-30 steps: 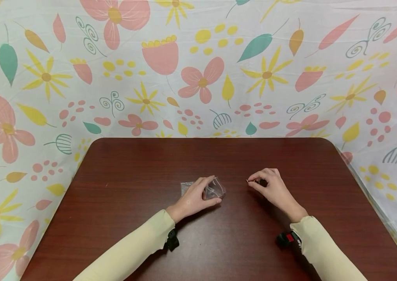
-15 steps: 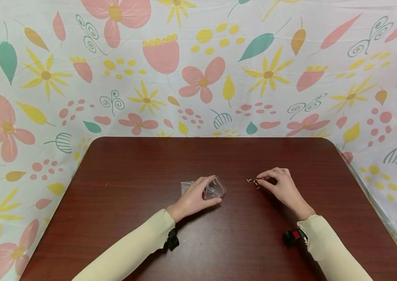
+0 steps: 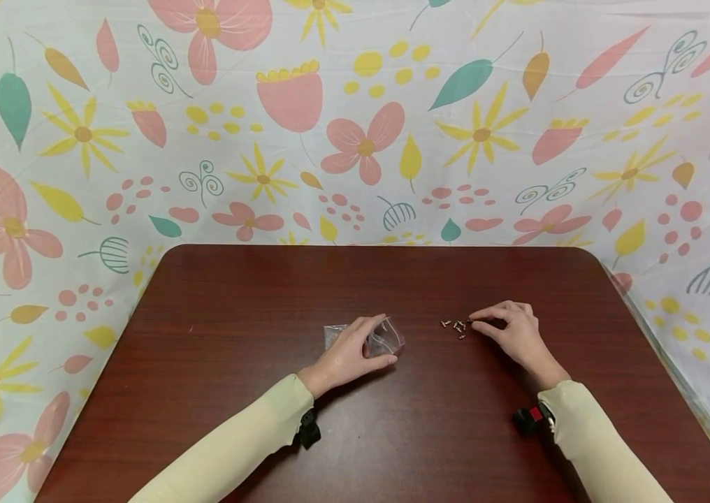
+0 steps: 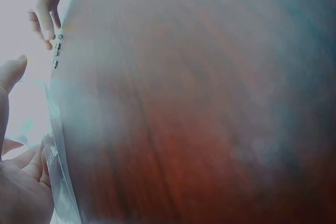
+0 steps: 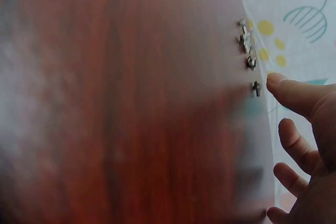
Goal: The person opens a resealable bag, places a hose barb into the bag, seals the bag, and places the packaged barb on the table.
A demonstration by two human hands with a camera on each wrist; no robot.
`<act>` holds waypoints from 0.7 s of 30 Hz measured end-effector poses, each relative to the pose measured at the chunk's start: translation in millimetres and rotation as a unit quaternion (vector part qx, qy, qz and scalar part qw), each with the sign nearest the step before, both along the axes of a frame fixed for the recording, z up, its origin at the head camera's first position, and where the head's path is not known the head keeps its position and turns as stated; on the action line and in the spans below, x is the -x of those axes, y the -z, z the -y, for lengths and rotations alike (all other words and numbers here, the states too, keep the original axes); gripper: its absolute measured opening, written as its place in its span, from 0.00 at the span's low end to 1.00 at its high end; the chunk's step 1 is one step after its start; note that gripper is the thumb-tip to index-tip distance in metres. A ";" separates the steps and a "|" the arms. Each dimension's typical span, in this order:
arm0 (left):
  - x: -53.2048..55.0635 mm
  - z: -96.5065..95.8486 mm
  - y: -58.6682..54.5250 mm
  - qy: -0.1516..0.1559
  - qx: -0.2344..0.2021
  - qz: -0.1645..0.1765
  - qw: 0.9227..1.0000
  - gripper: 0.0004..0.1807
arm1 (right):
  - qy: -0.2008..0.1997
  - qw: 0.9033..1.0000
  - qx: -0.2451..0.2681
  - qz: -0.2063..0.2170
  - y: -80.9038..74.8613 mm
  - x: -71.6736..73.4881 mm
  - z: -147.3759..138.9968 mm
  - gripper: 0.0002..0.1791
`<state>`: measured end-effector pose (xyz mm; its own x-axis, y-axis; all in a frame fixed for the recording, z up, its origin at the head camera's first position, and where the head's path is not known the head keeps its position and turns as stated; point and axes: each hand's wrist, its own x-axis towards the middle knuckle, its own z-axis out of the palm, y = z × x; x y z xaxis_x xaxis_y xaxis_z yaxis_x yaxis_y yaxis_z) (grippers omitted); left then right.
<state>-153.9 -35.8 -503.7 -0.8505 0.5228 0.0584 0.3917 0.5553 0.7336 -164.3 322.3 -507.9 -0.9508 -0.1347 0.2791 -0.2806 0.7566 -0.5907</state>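
Observation:
My left hand [image 3: 344, 355] holds a small clear zip bag [image 3: 388, 339] on the table, its thumb and index finger on either side of the bag's mouth. Part of the bag is hidden under the palm. In the left wrist view the bag [image 4: 62, 179] lies against the fingers. To the right, several small brass-coloured screws [image 3: 458, 326] lie in a loose cluster. My right hand [image 3: 516, 337] is just right of them, thumb and index fingertips near the outermost screw. The right wrist view shows that screw [image 5: 256, 88] beside a fingertip, with the fingers loosely bent and apart.
A dark reddish-brown wooden table [image 3: 254, 293] spreads beneath both hands. Behind it and along its sides hangs a white cloth [image 3: 216, 133] with flowers and leaves. A black wrist strap [image 3: 308, 428] shows at the left sleeve, another black device [image 3: 527, 419] at the right.
My right hand has drawn away to the right, uncovering the screws that were under or between its fingers and are now loose on the table. The left hand and bag have stayed put.

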 end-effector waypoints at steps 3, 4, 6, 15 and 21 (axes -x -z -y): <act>-0.5 -0.1 -0.9 0.000 0.003 0.004 1.000 0.44 | 0.002 1.000 -0.007 0.012 1.8 1.5 -4.3 0.08; -0.4 -0.1 -1.0 0.001 0.003 0.005 1.000 0.44 | 0.001 1.000 -0.010 0.017 1.8 1.9 -5.2 0.08; -0.3 -0.1 -1.2 0.001 0.003 0.004 1.000 0.44 | 0.001 1.000 -0.015 0.025 1.3 2.5 -6.2 0.09; 1.4 -0.2 1.3 0.002 0.000 -0.001 1.000 0.45 | 0.012 0.998 -0.028 0.046 -0.4 5.5 -4.0 0.08; 0.7 -0.5 0.7 0.002 0.005 0.002 1.000 0.44 | 0.015 0.998 -0.033 0.052 -1.9 6.2 -2.1 0.06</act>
